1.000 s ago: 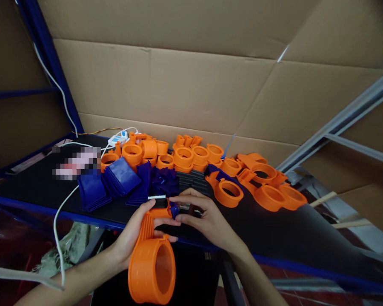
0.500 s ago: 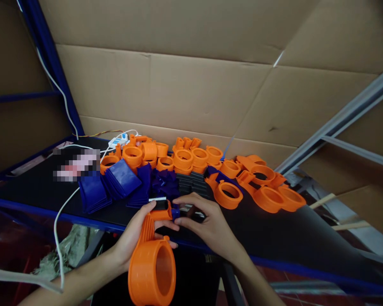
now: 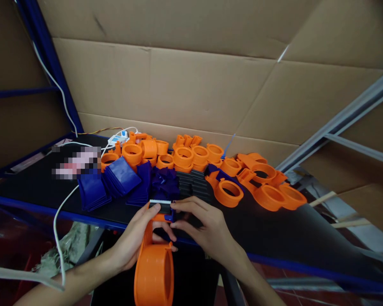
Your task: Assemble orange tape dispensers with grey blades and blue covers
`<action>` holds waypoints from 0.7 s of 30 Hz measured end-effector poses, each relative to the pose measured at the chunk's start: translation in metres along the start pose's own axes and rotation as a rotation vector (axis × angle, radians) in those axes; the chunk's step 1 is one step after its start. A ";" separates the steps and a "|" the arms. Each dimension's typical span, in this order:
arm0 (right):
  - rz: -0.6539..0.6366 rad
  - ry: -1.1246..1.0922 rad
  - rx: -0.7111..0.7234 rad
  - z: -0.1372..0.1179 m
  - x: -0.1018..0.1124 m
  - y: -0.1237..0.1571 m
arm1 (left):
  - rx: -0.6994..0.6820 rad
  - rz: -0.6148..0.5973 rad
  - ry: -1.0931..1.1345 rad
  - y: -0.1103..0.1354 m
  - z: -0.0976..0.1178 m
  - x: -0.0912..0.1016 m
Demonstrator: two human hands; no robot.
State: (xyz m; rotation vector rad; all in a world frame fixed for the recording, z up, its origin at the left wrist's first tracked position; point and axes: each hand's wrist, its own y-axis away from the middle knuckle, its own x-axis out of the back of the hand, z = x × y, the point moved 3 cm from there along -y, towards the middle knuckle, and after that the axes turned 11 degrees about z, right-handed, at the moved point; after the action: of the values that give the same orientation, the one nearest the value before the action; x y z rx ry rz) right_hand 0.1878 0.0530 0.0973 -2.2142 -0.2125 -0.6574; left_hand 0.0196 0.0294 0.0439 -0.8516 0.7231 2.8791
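Note:
My left hand (image 3: pixel 135 238) is wrapped round the handle of an orange tape dispenser (image 3: pixel 153 272), its thumb on the black roller (image 3: pixel 164 208) at the head. A white serrated cutter strip (image 3: pixel 160 201) runs along the far edge of that head, and the large ring hangs toward me. With thumb and fingers, my right hand (image 3: pixel 207 221) pinches the head's right end, where a small blue plastic piece (image 3: pixel 170 217) sits against the orange frame. Its fingers partly cover this piece.
Stacked flat blue pieces (image 3: pixel 123 176) lie on the black tabletop (image 3: pixel 274 238), beside small blue parts (image 3: pixel 164 182) and black rollers (image 3: pixel 194 183). Several orange dispensers (image 3: pixel 230 193) stand behind and right. A white cable (image 3: pixel 58 229) hangs over the left front edge.
The dispenser's head has turned, showing more of the cutter strip. The blue piece, earlier sticking out to the right, now sits closer against the head; my right fingers have moved in with it.

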 end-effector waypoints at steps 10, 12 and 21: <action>0.037 0.006 0.007 0.003 -0.002 0.008 | -0.051 -0.057 -0.016 0.001 -0.001 -0.002; 0.031 0.018 0.004 0.002 -0.002 0.009 | -0.059 -0.036 -0.018 0.001 -0.001 -0.003; 0.023 0.041 0.050 -0.003 0.000 0.011 | -0.132 -0.090 -0.017 -0.005 -0.011 0.004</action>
State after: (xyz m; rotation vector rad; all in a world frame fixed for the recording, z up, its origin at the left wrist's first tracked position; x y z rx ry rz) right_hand 0.1908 0.0431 0.0919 -2.1502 -0.1804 -0.6769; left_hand 0.0225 0.0290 0.0316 -0.8482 0.4841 2.8758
